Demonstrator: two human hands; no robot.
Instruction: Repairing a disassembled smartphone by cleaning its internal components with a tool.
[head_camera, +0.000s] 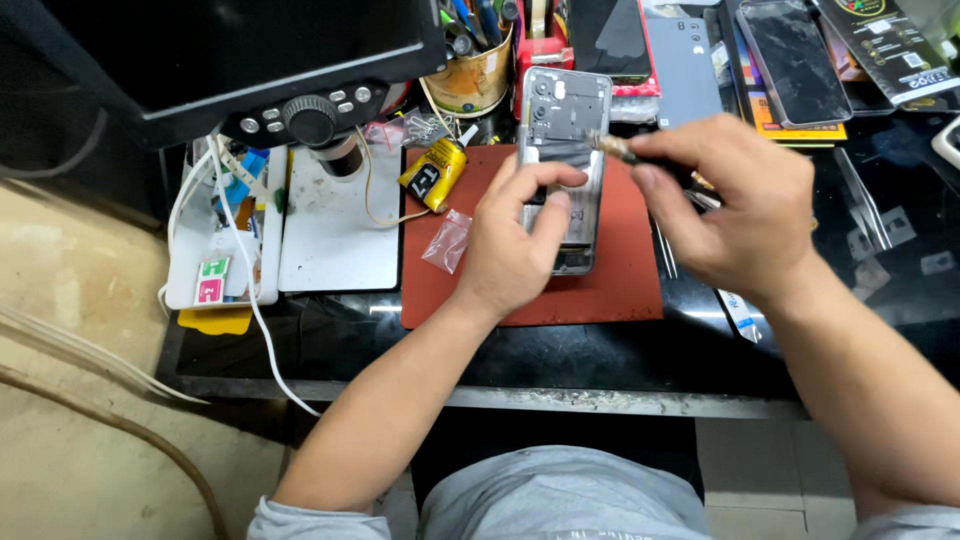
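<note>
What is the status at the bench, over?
Left hand grips opened phone on red mat. Right hand holds tool at phone. Nothing blocking.

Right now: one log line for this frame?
left hand: holds opened phone on red mat | right hand: grips screwdriver, tip at phone | nearby: small plastic bag, yellow glue tube

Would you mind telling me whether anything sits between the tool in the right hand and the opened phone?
Nothing visible does. The right hand holds the tool's tip right over the opened phone, which the left hand steadies on the red mat.
</note>
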